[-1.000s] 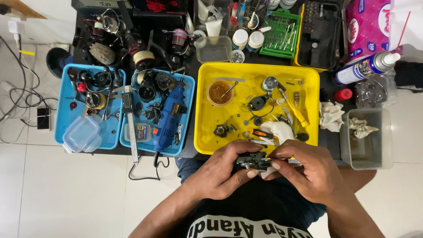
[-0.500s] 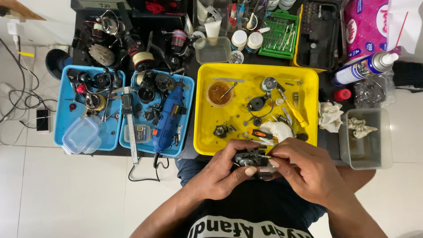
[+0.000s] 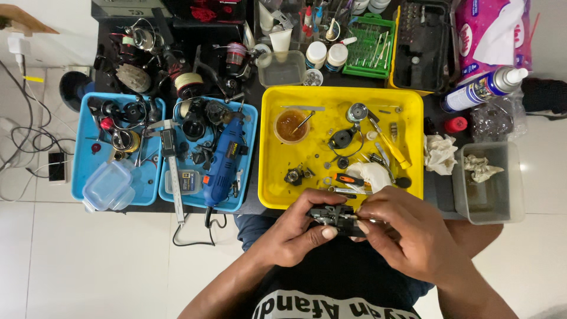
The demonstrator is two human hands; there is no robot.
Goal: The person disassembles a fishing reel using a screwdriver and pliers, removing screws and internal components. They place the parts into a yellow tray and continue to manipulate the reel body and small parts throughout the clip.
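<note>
Both my hands hold a small dark mechanical part (image 3: 335, 217), maybe a reel body, just below the near edge of the yellow tray (image 3: 271, 147). My left hand (image 3: 298, 233) grips it from the left with the thumb on its front. My right hand (image 3: 407, 233) pinches its right side with fingertips pressed against it. The yellow tray holds small metal parts, a cup of brown grease (image 3: 289, 125), a yellow-handled tool (image 3: 390, 142), a screwdriver with an orange and black handle (image 3: 348, 179) and a white cloth (image 3: 372, 174).
Two blue trays (image 3: 80, 177) at left hold reel parts, a blue rotary tool (image 3: 224, 160), a caliper (image 3: 173, 171) and a clear box (image 3: 107, 186). A spray can (image 3: 481, 88), crumpled tissue (image 3: 440, 153) and a grey bin (image 3: 514, 195) are at right. Cables lie on the floor at left.
My hands have shifted slightly on the dark part, the right fingers closing more over its right side. Everything on the table stays put.
</note>
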